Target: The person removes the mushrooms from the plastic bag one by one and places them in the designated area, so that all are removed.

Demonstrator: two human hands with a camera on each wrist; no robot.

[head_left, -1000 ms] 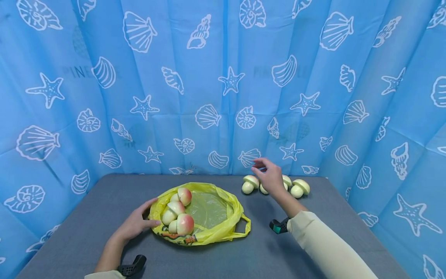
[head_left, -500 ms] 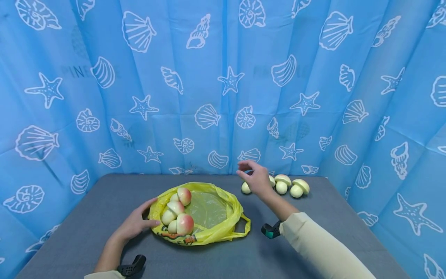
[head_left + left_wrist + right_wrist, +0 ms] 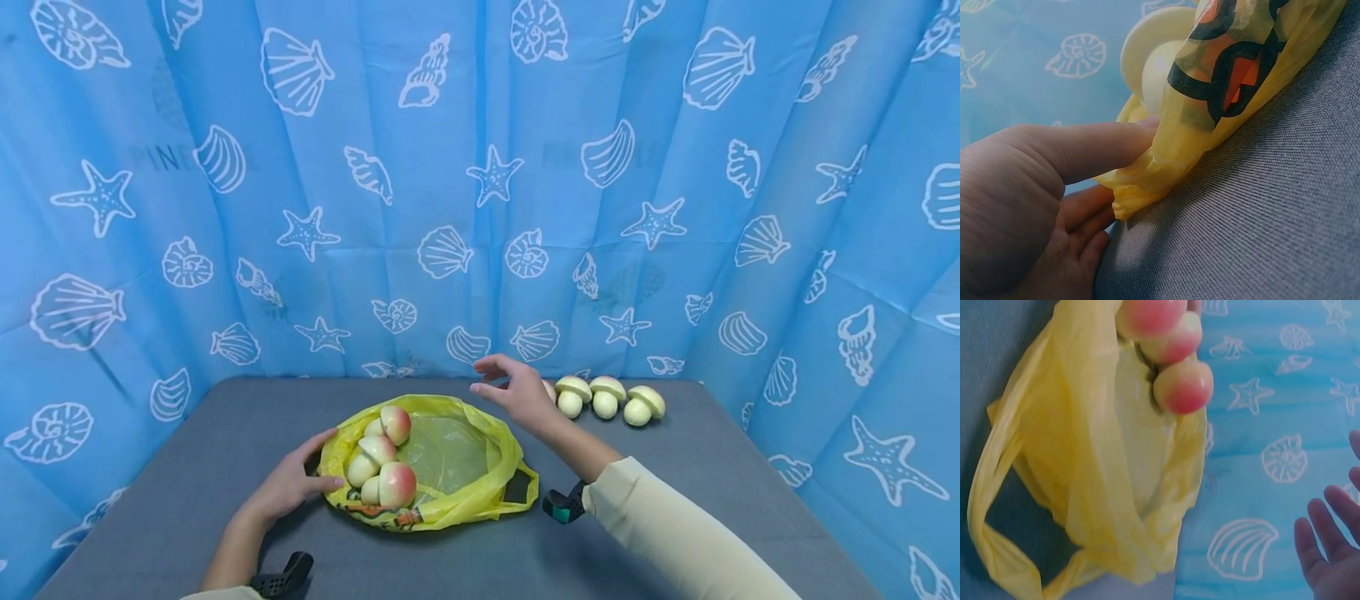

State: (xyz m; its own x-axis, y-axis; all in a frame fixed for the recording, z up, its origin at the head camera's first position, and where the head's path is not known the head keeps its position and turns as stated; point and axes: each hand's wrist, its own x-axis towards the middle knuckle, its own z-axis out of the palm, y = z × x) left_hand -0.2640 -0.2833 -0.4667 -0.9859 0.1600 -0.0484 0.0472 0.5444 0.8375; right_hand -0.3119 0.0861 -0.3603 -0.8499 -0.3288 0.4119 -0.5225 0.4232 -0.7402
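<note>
A yellow plastic bag lies on its side on the grey table, its wide mouth facing up. Three mushrooms with pink-red caps rest in its left part. My left hand pinches the bag's left rim, thumb on the near side and the other fingers beyond; the left wrist view shows the thumb against the yellow film beside a pale mushroom. Over the table's back, beyond the bag's right end, my right hand hovers with nothing in it, fingers loosely bent. In the right wrist view its fingers appear spread.
Several more mushrooms stand in a row at the back right of the table; the leftmost is partly hidden by my right hand. A bag handle loops out to the right. A blue shell-print curtain hangs behind.
My right hand has moved left, from over the row of mushrooms towards the bag, uncovering more of the row. My left hand and the bag stay put.
</note>
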